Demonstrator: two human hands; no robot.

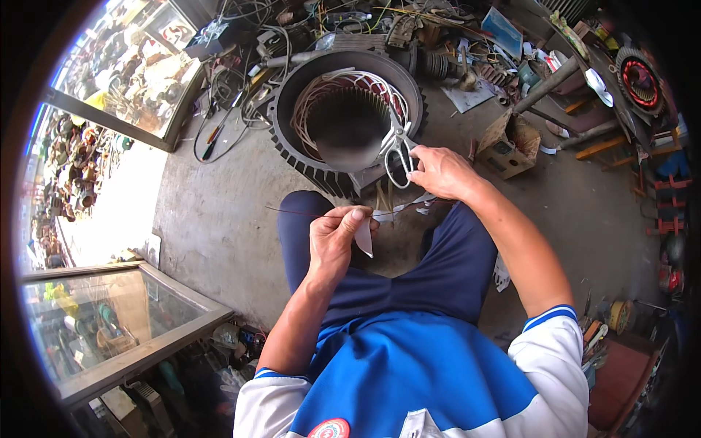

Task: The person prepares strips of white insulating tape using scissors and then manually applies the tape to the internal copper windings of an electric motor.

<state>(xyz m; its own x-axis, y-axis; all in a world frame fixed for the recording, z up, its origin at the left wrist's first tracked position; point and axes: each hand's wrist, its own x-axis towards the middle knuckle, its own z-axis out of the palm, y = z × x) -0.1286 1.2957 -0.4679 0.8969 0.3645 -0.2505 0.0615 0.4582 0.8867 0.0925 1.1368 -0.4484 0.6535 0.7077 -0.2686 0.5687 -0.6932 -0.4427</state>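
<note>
My left hand (334, 237), above my lap, is closed in a pinch on a white strip of paper (364, 239) that hangs below the fingers. A thin dark-red wire (296, 212) runs through the same pinch, out to the left and across toward my right wrist. My right hand (447, 174) grips a pair of scissors (399, 150) by one handle loop. The blades point away from me, over the near right rim of a round, ribbed motor stator (283, 148). Inside it, pale wires or sleeves (310, 109) curl around the toothed bore.
A cardboard box (509, 144) stands on the floor right of the stator. Cables and a screwdriver (212, 136) lie to its left. Clutter and metal parts fill the far side. A glass-paned frame (186, 306) is at lower left, and a wound stator (640, 82) at far right.
</note>
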